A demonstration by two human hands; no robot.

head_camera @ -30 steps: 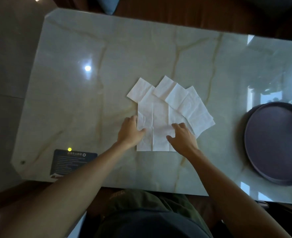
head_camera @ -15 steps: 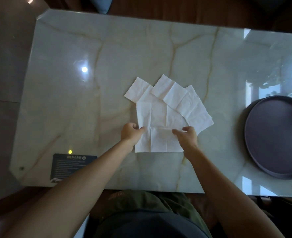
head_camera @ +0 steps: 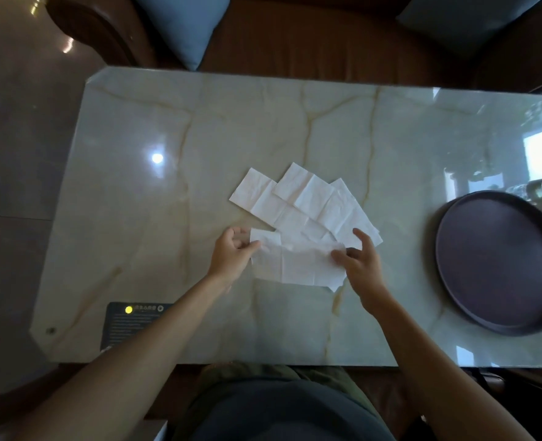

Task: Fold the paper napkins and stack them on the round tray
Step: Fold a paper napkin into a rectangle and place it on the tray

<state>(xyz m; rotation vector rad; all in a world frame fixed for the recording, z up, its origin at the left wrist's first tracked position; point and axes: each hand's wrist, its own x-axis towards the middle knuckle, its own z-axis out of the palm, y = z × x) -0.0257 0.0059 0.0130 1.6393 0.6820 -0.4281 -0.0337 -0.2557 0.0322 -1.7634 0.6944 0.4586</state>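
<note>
Several white paper napkins (head_camera: 311, 202) lie fanned out and overlapping at the middle of the marble table (head_camera: 199, 128). The nearest napkin (head_camera: 298, 262) is doubled over toward me. My left hand (head_camera: 231, 254) pinches its left edge and my right hand (head_camera: 360, 261) pinches its right edge, with the other fingers spread. The dark round tray (head_camera: 498, 259) sits at the right end of the table, a good way from both hands, with nothing on it.
A dark card (head_camera: 129, 319) with a yellow dot lies near the table's front left corner. A brown sofa (head_camera: 311, 36) with blue cushions (head_camera: 183, 23) stands beyond the far edge. Glossy reflections cover the right part of the tabletop.
Both hands went from pressing flat on the nearest napkin to gripping its side edges, and its far half has been brought over toward me. The view has tilted up to show the sofa.
</note>
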